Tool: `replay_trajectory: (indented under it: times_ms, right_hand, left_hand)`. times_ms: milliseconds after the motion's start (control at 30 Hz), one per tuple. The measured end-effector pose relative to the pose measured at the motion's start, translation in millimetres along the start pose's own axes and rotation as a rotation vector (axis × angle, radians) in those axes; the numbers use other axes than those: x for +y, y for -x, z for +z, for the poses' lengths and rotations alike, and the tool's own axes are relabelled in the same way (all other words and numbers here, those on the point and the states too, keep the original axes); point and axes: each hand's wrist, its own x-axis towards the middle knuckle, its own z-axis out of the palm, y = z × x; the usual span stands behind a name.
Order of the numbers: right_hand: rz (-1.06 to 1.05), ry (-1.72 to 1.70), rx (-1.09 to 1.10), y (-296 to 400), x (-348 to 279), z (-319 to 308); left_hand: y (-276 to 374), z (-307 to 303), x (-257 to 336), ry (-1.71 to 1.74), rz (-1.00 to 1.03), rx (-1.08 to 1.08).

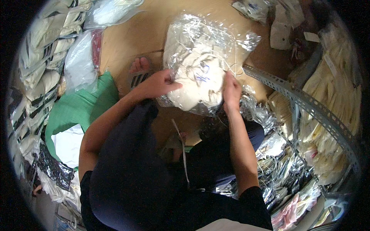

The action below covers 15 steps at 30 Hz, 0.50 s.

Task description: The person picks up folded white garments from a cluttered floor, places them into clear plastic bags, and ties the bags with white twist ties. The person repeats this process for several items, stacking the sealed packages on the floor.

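Observation:
Before me lies a clear plastic bag [190,31] with folded cream knit fabric [199,78] in it; blue marks show on the fabric's front. My left hand [166,85] holds the bag's left side, thumb over the plastic and fingers bent. At the right side, my right hand [232,88] grips the edge of the bag with curled fingers. A thin pale cord [235,68] loops beside the right hand. Just left of the bag, behind my left hand, is a foot in a striped slide sandal [140,78].
A perforated metal shelf rail [300,98] curves along the right, with bundled cream textiles [332,101] behind it. Stacked bagged textiles [47,52] line the left. A green sack [86,101] and a white plastic package [82,60] lie nearer. Crumpled plastic bags [277,164] fill the lower right.

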Motion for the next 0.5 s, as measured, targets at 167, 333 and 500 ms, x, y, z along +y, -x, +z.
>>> replay_trajectory:
  times_ms: [167,333,500]
  right_hand:
    - [-0.247,0.054,0.204,-7,13,13]
    - [-0.757,0.446,0.182,34,-19,10]
    - [-0.789,0.644,0.007,26,-4,34]
  left_hand:
    - [-1,3,26,-0.032,-0.073,0.087]
    - [10,-5,42,-0.545,0.159,0.544]
    - [-4,-9,64,-0.959,0.744,0.286]
